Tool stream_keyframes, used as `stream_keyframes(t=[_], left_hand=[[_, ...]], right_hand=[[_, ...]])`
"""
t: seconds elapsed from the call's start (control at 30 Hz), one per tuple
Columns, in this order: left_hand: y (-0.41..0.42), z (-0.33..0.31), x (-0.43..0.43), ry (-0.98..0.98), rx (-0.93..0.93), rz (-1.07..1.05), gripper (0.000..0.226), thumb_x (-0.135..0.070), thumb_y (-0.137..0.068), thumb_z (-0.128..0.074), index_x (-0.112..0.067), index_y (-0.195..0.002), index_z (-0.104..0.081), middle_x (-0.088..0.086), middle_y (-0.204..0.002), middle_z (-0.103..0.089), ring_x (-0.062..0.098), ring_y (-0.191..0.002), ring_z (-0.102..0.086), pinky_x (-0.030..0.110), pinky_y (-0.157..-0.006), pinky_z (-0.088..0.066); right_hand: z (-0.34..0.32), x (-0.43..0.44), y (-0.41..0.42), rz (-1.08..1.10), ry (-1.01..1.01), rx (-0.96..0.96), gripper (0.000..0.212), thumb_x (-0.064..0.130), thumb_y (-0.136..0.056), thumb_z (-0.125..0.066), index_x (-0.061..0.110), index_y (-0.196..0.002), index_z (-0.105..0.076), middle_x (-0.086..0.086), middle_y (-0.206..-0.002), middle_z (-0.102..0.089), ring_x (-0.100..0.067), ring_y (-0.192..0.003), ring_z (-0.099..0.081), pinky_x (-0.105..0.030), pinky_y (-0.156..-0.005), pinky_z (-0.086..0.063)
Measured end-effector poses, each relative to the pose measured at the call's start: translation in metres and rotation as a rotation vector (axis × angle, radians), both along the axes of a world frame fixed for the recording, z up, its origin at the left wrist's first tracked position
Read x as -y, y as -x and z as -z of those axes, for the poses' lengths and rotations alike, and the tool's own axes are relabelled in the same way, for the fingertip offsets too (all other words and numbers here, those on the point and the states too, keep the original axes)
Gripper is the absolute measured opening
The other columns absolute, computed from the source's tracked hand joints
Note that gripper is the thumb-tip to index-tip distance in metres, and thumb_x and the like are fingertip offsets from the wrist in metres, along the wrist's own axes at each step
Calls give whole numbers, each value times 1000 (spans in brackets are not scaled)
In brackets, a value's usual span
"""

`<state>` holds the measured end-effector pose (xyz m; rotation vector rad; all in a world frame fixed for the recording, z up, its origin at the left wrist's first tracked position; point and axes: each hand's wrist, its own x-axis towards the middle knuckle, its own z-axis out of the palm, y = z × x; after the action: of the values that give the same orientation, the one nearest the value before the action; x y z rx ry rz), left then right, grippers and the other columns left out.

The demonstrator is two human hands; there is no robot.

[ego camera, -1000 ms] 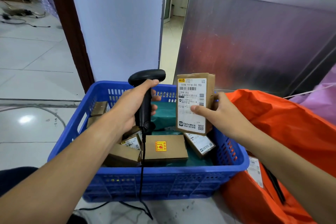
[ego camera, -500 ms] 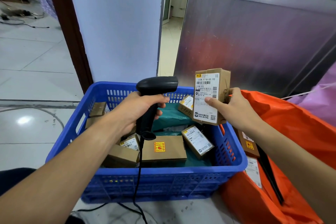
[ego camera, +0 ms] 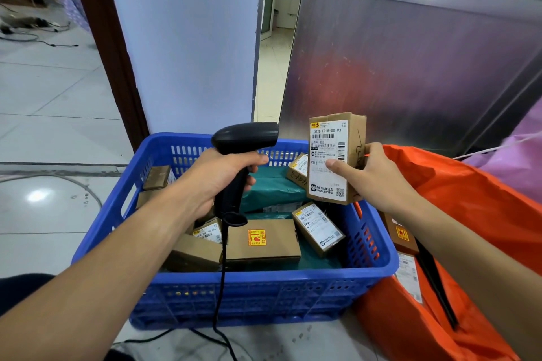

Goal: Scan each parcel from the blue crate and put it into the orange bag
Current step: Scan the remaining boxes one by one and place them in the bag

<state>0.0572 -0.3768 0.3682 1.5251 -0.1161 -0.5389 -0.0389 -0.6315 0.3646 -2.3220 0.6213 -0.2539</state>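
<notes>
My right hand (ego camera: 372, 179) grips a small cardboard parcel (ego camera: 331, 141) upright, its white label facing me, above the right rim of the blue crate (ego camera: 258, 293). My left hand (ego camera: 211, 182) holds a black barcode scanner (ego camera: 243, 138) by its handle, the head pointing right toward the parcel's label. Its cable hangs down over the crate's front. Several more cardboard parcels (ego camera: 264, 240) and a green mailer (ego camera: 272, 187) lie in the crate. The orange bag (ego camera: 469, 214) stands open to the right of the crate, with parcels inside.
A metal panel (ego camera: 410, 61) rises behind the crate and bag. A white pillar (ego camera: 187, 38) and brown door frame stand behind the crate's left. Tiled floor (ego camera: 52, 114) stretches to the left, with cables far back. Something pink (ego camera: 525, 155) lies beyond the bag.
My right hand has carried the parcel rightward, from over the crate's middle to its right rim. The scanner's head has swung round to point right at the label.
</notes>
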Motion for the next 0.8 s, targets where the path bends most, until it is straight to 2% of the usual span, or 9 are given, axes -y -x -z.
stream_keyframes(t=[0.17,0.47,0.53,0.63,0.8], left_hand=[[2,0,1,-11,17,16,13,-15,-83,-84,-10,-91,-75,1,-72,-69,14,-63,-65,28,-64,-59],[0,2,0,-20,25,24,20,-17,-82,-85,-8,-98,-76,1,-73,-70,14,-66,-66,33,-72,-60],[0,2,1,-19,26,20,20,-17,-82,-85,-8,-97,-76,1,-73,-70,14,-65,-65,32,-70,-60],[0,3,1,-18,28,9,16,-16,-82,-86,-9,-92,-75,0,-69,-67,14,-61,-64,30,-65,-58],[0,3,2,-37,53,4,13,-15,-83,-84,-9,-90,-75,1,-70,-66,14,-61,-62,30,-64,-57]], right_hand=[[1,-1,0,1,17,-2,69,63,-84,-71,23,-129,-37,1,-116,-70,-18,-97,-73,-45,-79,-64],[3,-1,0,-15,7,-1,64,62,-84,-71,28,-124,-34,1,-115,-70,-17,-95,-74,-44,-76,-65],[2,-1,0,-14,1,-3,68,67,-81,-71,28,-123,-34,1,-115,-71,-17,-95,-74,-44,-76,-65],[1,-3,2,-9,4,-3,88,84,-60,-63,28,-123,-36,3,-113,-71,-18,-95,-74,-46,-78,-64],[-1,-3,2,21,47,-17,91,86,-57,-59,27,-122,-38,2,-113,-72,-22,-95,-74,-48,-76,-64]])
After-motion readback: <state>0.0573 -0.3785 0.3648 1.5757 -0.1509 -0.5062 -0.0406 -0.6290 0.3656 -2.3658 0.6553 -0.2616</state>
